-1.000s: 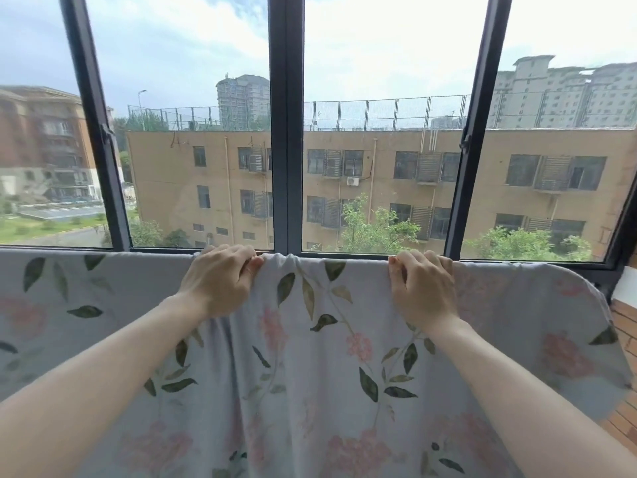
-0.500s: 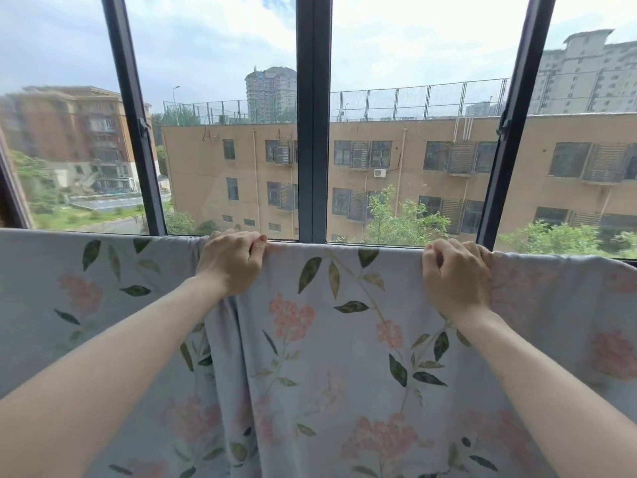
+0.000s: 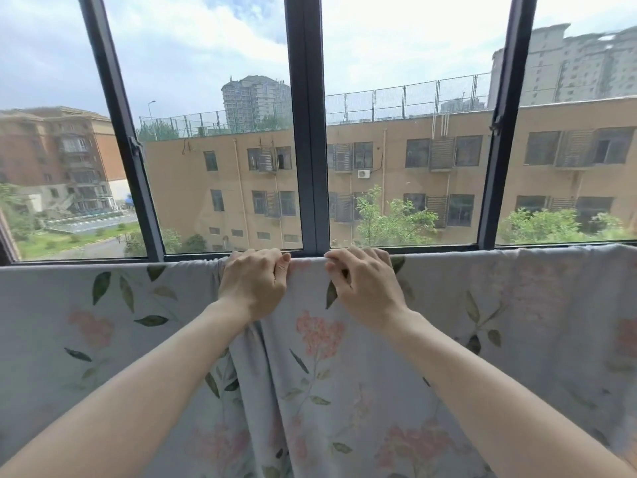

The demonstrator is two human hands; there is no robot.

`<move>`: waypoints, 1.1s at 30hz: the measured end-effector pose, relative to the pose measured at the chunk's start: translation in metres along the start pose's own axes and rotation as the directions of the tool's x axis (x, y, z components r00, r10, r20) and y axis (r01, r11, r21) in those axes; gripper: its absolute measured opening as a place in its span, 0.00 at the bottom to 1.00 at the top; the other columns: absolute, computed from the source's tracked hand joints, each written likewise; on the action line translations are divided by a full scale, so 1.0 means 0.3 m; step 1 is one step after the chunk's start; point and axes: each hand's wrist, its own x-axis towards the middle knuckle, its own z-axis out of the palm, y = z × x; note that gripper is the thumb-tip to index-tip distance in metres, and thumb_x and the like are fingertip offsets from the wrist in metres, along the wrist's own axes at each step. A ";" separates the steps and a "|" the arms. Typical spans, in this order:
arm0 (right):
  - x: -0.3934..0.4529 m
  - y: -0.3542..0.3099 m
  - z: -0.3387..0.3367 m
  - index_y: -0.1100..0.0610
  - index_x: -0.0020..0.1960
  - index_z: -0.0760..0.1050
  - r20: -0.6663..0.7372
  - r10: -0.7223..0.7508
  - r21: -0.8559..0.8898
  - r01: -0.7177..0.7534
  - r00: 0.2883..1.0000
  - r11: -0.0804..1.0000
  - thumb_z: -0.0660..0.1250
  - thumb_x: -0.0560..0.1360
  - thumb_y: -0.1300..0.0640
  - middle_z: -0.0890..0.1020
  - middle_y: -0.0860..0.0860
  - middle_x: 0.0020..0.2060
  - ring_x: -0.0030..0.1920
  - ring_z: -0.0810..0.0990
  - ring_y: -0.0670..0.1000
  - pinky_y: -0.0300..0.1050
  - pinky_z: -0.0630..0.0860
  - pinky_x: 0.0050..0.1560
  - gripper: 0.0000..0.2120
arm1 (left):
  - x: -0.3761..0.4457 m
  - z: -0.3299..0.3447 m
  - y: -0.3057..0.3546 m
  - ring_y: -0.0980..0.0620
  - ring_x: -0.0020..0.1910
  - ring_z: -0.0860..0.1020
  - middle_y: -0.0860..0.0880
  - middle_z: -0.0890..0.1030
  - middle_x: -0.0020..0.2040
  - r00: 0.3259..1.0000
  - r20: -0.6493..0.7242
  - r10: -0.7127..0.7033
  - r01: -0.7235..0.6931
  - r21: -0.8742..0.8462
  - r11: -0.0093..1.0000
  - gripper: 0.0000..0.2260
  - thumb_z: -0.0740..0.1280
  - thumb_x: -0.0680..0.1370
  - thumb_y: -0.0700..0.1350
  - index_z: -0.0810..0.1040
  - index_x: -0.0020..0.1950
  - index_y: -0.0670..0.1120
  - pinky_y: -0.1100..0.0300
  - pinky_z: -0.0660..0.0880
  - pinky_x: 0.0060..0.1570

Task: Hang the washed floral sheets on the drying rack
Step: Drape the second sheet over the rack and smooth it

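Two hands, left hand (image 3: 253, 288) and right hand (image 3: 365, 288), each grip clamped on the floral sheet (image 3: 320, 374).

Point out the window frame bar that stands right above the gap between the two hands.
It is the thick middle bar, upright between the left hand and right hand. The other two bars lean and stand far to either side.

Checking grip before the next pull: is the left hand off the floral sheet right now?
No. The left hand grips the top edge of the floral sheet, beside the right hand.
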 end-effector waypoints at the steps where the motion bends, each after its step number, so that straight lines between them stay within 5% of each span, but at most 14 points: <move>1: -0.002 0.003 0.020 0.47 0.59 0.78 -0.021 0.001 -0.061 -0.002 1.000 0.998 0.60 0.84 0.45 0.82 0.43 0.54 0.57 0.75 0.49 0.42 0.58 0.65 0.12 | 0.001 -0.005 -0.011 0.44 0.50 0.80 0.50 0.84 0.47 1.000 0.008 0.028 -0.028 0.002 1.000 0.18 0.48 0.83 0.58 0.69 0.41 0.52 0.50 0.67 0.52; 7: 0.014 -0.032 0.049 0.48 0.49 0.74 -0.085 0.072 -0.175 -0.086 0.994 0.981 0.56 0.84 0.42 0.79 0.43 0.46 0.50 0.72 0.50 0.46 0.60 0.60 0.13 | -0.005 -0.050 -0.095 0.46 0.50 0.77 0.51 0.80 0.48 0.987 0.076 0.141 -0.136 -0.066 0.989 0.14 0.54 0.85 0.57 0.72 0.48 0.51 0.50 0.68 0.53; 12: 0.017 -0.026 0.049 0.48 0.46 0.73 -0.108 0.121 -0.184 -0.140 0.987 0.973 0.56 0.84 0.42 0.78 0.43 0.43 0.47 0.72 0.50 0.46 0.60 0.57 0.15 | -0.028 -0.070 -0.304 0.48 0.44 0.73 0.55 0.73 0.42 0.993 0.052 0.103 -0.097 -0.115 0.989 0.14 0.51 0.85 0.56 0.69 0.45 0.54 0.51 0.67 0.50; 18: 0.011 -0.044 0.059 0.47 0.45 0.72 -0.116 0.143 -0.208 -0.164 0.983 0.964 0.55 0.85 0.42 0.76 0.42 0.41 0.46 0.71 0.49 0.46 0.60 0.56 0.15 | -0.043 -0.078 -0.463 0.46 0.44 0.76 0.52 0.79 0.43 0.985 0.011 0.172 -0.170 -0.103 0.980 0.15 0.50 0.84 0.56 0.70 0.44 0.52 0.52 0.64 0.47; 33: 0.048 -0.145 0.046 0.51 0.46 0.77 -0.074 0.332 -0.219 -0.340 0.940 0.915 0.54 0.85 0.43 0.81 0.47 0.47 0.56 0.76 0.56 0.50 0.62 0.58 0.19 | -0.048 -0.098 -0.652 0.46 0.43 0.78 0.51 0.82 0.43 0.994 0.004 0.111 -0.110 -0.100 0.989 0.18 0.51 0.86 0.57 0.75 0.45 0.51 0.52 0.70 0.45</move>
